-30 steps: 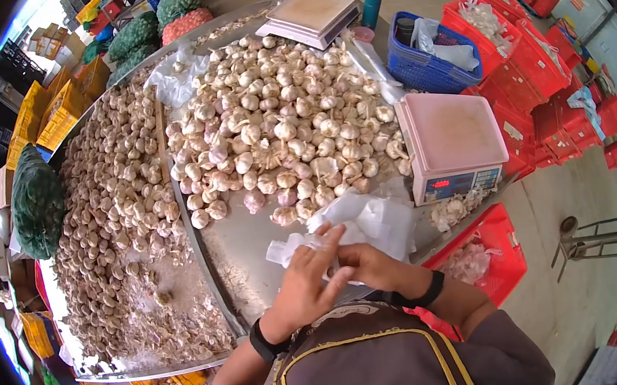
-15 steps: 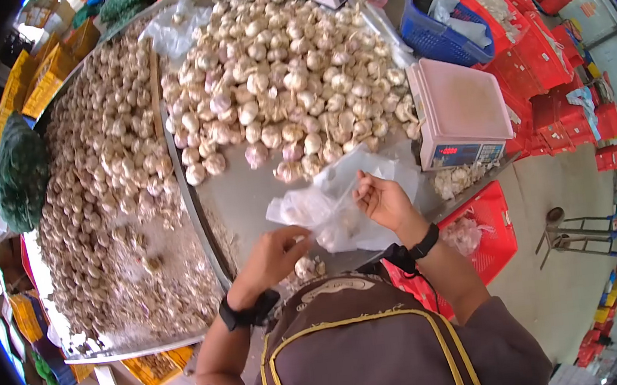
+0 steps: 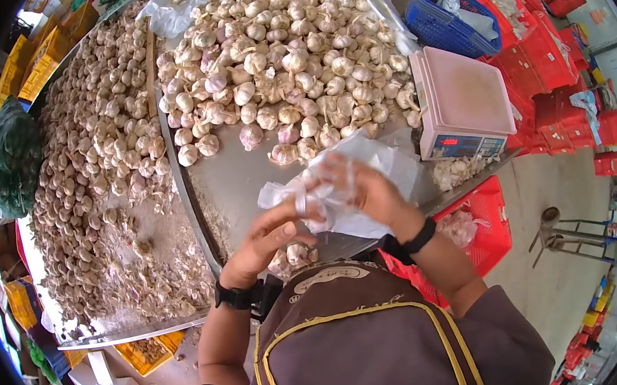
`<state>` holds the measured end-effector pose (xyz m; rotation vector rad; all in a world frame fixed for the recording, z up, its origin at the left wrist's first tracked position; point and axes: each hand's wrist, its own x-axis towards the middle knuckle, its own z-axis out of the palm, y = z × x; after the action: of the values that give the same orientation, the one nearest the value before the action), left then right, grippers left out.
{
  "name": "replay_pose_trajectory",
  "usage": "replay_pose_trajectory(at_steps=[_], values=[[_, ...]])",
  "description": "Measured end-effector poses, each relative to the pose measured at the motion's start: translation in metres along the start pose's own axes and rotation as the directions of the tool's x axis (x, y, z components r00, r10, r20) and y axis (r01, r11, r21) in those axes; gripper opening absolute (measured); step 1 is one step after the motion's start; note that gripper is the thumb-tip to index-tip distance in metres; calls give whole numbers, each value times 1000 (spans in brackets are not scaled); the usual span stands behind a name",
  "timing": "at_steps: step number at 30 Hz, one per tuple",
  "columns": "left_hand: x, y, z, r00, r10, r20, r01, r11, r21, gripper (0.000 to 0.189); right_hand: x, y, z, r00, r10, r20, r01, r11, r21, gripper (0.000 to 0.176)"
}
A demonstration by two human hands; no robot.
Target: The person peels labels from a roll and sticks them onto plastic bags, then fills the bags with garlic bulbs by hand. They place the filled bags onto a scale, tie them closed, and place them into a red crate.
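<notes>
On the grey metal table, a thin white plastic bag point(image 3: 388, 165) lies in front of me with garlic showing faintly through it. My left hand point(image 3: 272, 238) is at its near left side, fingers closed on a twisted strip of the bag, thumb held apart. Smeared by motion, my right hand point(image 3: 365, 190) is over the middle of the bag with its curled fingers on the plastic. A few garlic bulbs point(image 3: 296, 255) sit just below my left hand. Beyond the bag spreads a large heap of garlic bulbs point(image 3: 287, 59).
A digital scale point(image 3: 463, 93) stands to the right, with loose garlic bits point(image 3: 460, 173) before it. Behind it are a blue basket point(image 3: 449, 27) and red crates point(image 3: 535, 56). A metal divider point(image 3: 186, 183) separates more garlic point(image 3: 85, 141) at left. A red crate point(image 3: 486, 234) sits below the table's right edge.
My right hand has moved left and slightly up, onto the bag. My left hand has shifted to the bag's edge, and the fingers of both hands now meet the plastic close together.
</notes>
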<state>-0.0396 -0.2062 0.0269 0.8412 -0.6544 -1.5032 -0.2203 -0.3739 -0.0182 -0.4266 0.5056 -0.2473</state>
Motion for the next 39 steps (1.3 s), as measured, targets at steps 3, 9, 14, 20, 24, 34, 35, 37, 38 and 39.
replay_pose_trajectory(at_steps=[3,9,14,20,24,34,35,37,38,39], values=[[15,5,12,988,-36,-147,82,944,321,39,-33,32,49,934,-230,272,341,351,-872,27],[13,-9,-6,940,-300,-161,339,864,371,30,-19,13,-38,996,10,-91,-7,999,42,21],[6,0,27,952,-46,301,-202,645,737,32,9,15,-58,957,-62,-282,119,974,192,27],[26,0,30,994,-50,97,22,962,273,22,-18,38,-26,898,-429,96,354,577,-736,41],[49,-5,58,928,64,367,-158,959,235,20,-46,34,-37,827,-536,171,254,84,-964,20],[81,-114,53,956,51,290,-289,353,890,51,-263,-12,-62,161,-923,-349,-225,310,-924,27],[84,-132,52,951,3,309,-296,296,908,45,-269,-13,-62,156,-904,-397,-512,270,-816,30],[89,-167,41,943,-50,329,-308,241,920,39,-271,-8,-83,275,-926,-260,-591,50,-805,33],[93,-185,33,936,-80,343,-314,253,915,30,-269,-8,-91,407,-905,-123,-629,-180,-756,36],[98,-188,31,928,-108,358,-320,265,910,22,-261,-12,-88,489,-843,-223,-631,-166,-758,38]])
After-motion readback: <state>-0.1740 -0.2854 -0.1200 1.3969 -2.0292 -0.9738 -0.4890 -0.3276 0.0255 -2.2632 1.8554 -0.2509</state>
